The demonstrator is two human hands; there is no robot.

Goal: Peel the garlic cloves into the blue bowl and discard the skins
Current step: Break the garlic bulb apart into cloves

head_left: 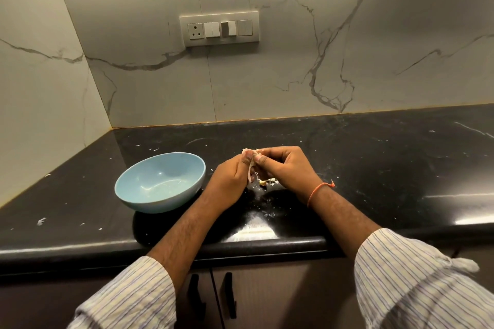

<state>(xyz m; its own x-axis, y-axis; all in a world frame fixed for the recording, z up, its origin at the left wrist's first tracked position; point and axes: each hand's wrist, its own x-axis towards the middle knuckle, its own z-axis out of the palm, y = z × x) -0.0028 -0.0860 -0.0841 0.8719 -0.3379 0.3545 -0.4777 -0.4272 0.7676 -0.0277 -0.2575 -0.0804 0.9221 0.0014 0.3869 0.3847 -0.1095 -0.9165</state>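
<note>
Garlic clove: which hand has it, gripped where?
Both. The left hand and right hand pinch the garlic clove between thumbs and fingertips at its top; a strip of skin hangs below.

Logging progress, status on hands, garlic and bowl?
Both hands, left hand and right hand, pinching one garlic clove, skin strip hanging. Blue bowl empty, left of hands. Skin scraps on counter; nothing blocking.

I wear a white shirt with thin blue vertical stripes. My left sleeve (pixel 128 299) is pushed up to mid-forearm, its cuff bunched. My right sleeve (pixel 425 283) is likewise pushed up, its cuff loose and creased. An orange thread bracelet (pixel 316 191) circles my right wrist, a knotted end sticking out. Forearms bare, hairy.
</note>
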